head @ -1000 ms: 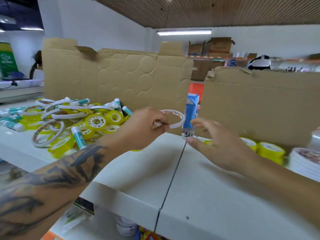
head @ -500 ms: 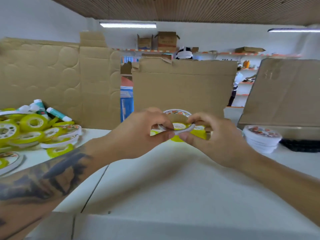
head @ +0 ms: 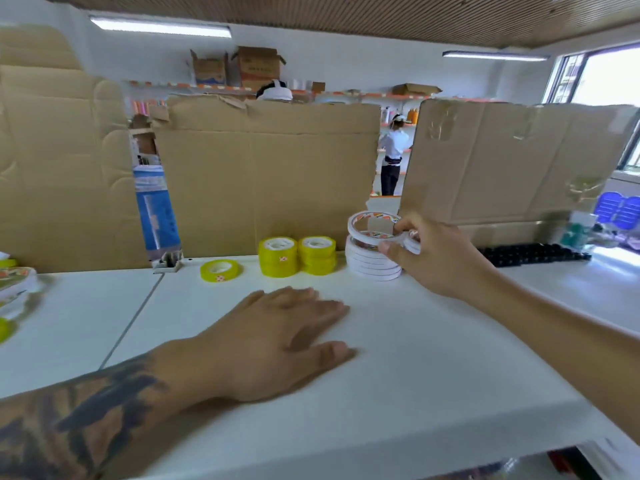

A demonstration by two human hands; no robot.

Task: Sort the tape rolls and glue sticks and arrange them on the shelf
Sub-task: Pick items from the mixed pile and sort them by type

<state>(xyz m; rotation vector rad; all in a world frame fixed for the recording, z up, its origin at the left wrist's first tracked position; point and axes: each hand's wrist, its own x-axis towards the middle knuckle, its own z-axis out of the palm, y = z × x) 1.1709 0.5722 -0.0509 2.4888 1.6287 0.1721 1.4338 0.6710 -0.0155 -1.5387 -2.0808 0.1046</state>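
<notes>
White tape ring (head: pixel 372 226), thin, printed core seemingly orange, tilted over white stack (head: pixel 371 263)

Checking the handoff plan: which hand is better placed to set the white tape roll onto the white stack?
Right. The right hand already pinches the white tape roll tilted just above the white stack; the left hand lies flat on the shelf, holding nothing.

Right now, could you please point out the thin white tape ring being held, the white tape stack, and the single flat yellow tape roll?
thin white tape ring (head: pixel 360 226), head view, left rim.
white tape stack (head: pixel 367 265), head view, side.
single flat yellow tape roll (head: pixel 220 270), head view, top face.
</notes>
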